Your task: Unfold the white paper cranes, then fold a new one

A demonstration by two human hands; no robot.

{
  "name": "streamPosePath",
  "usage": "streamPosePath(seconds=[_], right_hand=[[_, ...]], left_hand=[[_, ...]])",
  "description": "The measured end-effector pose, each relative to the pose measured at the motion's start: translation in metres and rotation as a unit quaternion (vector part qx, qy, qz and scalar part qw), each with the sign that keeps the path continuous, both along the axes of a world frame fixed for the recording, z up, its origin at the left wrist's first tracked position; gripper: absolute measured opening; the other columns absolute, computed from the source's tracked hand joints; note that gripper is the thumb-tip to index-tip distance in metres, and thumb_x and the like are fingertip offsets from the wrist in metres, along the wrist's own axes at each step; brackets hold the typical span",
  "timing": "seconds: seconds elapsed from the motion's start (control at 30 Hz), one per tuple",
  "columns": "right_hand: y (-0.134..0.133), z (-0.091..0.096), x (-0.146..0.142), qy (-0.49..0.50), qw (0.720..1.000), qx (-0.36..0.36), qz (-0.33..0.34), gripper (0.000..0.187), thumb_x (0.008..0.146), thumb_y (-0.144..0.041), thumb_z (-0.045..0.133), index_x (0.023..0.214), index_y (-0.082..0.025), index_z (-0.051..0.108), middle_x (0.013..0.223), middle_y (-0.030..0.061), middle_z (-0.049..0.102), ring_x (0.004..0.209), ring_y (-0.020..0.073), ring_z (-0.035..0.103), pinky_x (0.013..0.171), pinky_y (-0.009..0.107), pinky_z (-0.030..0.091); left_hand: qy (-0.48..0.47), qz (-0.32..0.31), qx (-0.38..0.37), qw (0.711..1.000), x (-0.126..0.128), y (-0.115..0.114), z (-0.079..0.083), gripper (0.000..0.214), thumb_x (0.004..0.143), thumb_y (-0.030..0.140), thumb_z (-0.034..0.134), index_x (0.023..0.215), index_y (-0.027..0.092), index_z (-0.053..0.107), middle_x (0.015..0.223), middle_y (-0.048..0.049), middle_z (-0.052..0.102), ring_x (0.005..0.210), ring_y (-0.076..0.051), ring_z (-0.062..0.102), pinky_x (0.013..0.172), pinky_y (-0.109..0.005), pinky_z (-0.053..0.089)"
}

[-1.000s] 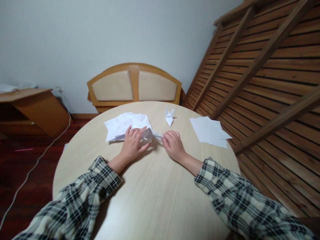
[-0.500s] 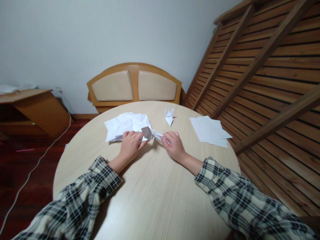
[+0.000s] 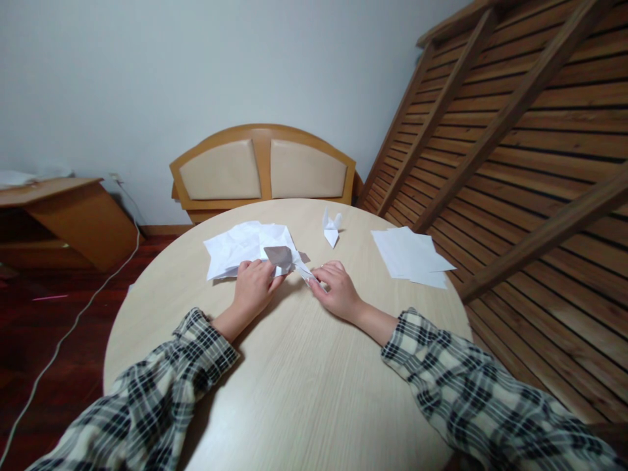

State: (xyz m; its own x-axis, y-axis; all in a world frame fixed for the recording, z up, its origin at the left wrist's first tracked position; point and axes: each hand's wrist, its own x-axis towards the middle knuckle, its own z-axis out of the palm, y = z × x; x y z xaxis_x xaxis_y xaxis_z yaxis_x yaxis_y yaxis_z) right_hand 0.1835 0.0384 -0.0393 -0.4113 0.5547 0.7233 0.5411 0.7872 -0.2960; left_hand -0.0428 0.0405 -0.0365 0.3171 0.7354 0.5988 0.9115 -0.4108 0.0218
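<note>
A small folded white paper piece (image 3: 289, 260) sits between my two hands on the round pale wooden table (image 3: 294, 392). My left hand (image 3: 254, 288) is closed, its fingers pinching the raised flap at the left end of the piece. At the narrow right end, my right hand (image 3: 333, 288) pinches the paper with curled fingers. Right behind my left hand lies a pile of crumpled white sheets (image 3: 240, 248).
A finished small folded paper figure (image 3: 332, 227) stands farther back on the table. A stack of flat white sheets (image 3: 411, 258) lies at the right. A wooden chair (image 3: 262, 169) is behind the table, and a slatted wooden frame (image 3: 515, 131) leans at the right.
My left hand has curled from flat on the paper to pinching it and has lifted a flap upward. My right hand has shifted slightly left along the narrow end.
</note>
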Motion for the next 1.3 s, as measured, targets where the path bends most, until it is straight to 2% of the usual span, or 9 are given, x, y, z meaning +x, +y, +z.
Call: streamPosePath(seconds=[0.13,0.27,0.47,0.67,0.9,1.03,1.1,1.2,1.3], right_hand=[[0.000,-0.001,0.000,-0.011,1.000,0.004,0.018,0.018,0.097,-0.028,0.051,0.087,-0.021,0.064,0.078,0.0023,0.070,0.076,0.0179,0.061,0.084,0.036,0.040],[0.000,-0.001,-0.001,-0.024,0.999,0.013,0.027,0.015,0.096,-0.025,0.053,0.088,-0.020,0.065,0.078,0.0029,0.070,0.077,0.0182,0.061,0.084,0.036,0.040],[-0.001,0.000,-0.003,-0.038,0.998,0.034,0.036,0.010,0.092,-0.019,0.054,0.096,-0.019,0.063,0.080,0.0033,0.069,0.078,0.0187,0.061,0.088,0.036,0.040],[-0.001,-0.001,-0.003,-0.052,0.998,0.027,0.038,0.022,0.084,-0.014,0.057,0.105,-0.020,0.060,0.083,0.0024,0.069,0.081,0.0197,0.060,0.091,0.037,0.038],[-0.002,0.000,-0.003,-0.116,0.993,0.001,0.014,0.029,0.084,-0.015,0.058,0.113,-0.019,0.060,0.091,0.0053,0.070,0.084,0.0219,0.059,0.087,0.037,0.035],[-0.004,-0.001,-0.004,-0.189,0.982,0.019,0.009,0.024,0.090,-0.026,0.057,0.112,-0.017,0.063,0.096,0.0099,0.070,0.092,0.0260,0.057,0.082,0.038,0.032],[-0.005,-0.001,-0.005,-0.209,0.978,0.024,0.016,0.023,0.092,-0.028,0.054,0.110,-0.017,0.064,0.100,0.0111,0.070,0.095,0.0267,0.056,0.082,0.039,0.032],[-0.007,0.000,-0.005,-0.209,0.977,0.020,0.027,0.028,0.094,-0.032,0.053,0.115,-0.017,0.064,0.110,0.0116,0.068,0.101,0.0266,0.054,0.084,0.039,0.032],[-0.009,0.003,-0.005,-0.200,0.978,0.020,0.053,0.032,0.096,-0.034,0.051,0.123,-0.019,0.061,0.110,0.0093,0.068,0.102,0.0251,0.054,0.085,0.039,0.033]], left_hand=[[0.010,0.022,-0.040,0.999,0.004,-0.003,0.006,0.030,0.097,0.038,0.049,0.076,0.020,0.059,0.074,-0.0062,0.068,0.073,-0.024,0.058,0.071,-0.037,0.035],[-0.014,0.014,-0.060,0.998,0.007,-0.006,0.009,0.028,0.096,0.038,0.051,0.077,0.019,0.059,0.072,-0.0050,0.067,0.072,-0.023,0.058,0.071,-0.036,0.034],[-0.058,-0.021,-0.080,0.995,0.012,-0.008,0.008,0.028,0.097,0.035,0.047,0.076,0.019,0.057,0.065,-0.0027,0.061,0.064,-0.020,0.053,0.069,-0.033,0.033],[-0.129,-0.088,-0.127,0.979,0.021,-0.011,0.004,0.028,0.097,0.030,0.041,0.076,0.019,0.056,0.071,-0.0043,0.062,0.068,-0.021,0.054,0.069,-0.033,0.037],[-0.282,-0.173,-0.202,0.922,0.028,-0.015,0.001,0.038,0.099,0.043,0.033,0.089,0.017,0.059,0.089,-0.0091,0.066,0.084,-0.024,0.058,0.081,-0.039,0.045],[-0.351,-0.201,-0.235,0.884,0.030,-0.016,0.003,0.035,0.095,0.046,0.046,0.105,0.016,0.062,0.105,-0.0106,0.069,0.097,-0.025,0.060,0.092,-0.040,0.045],[-0.385,-0.202,-0.251,0.865,0.031,-0.015,0.004,0.036,0.090,0.046,0.055,0.107,0.016,0.063,0.103,-0.0092,0.070,0.095,-0.024,0.061,0.090,-0.039,0.046],[-0.445,-0.180,-0.277,0.832,0.031,-0.013,0.005,0.035,0.082,0.047,0.063,0.095,0.015,0.066,0.088,-0.0064,0.071,0.083,-0.022,0.061,0.079,-0.034,0.048],[-0.524,-0.156,-0.309,0.778,0.031,-0.010,0.002,0.034,0.078,0.046,0.067,0.087,0.013,0.067,0.080,-0.0056,0.069,0.075,-0.019,0.061,0.072,-0.031,0.047]])
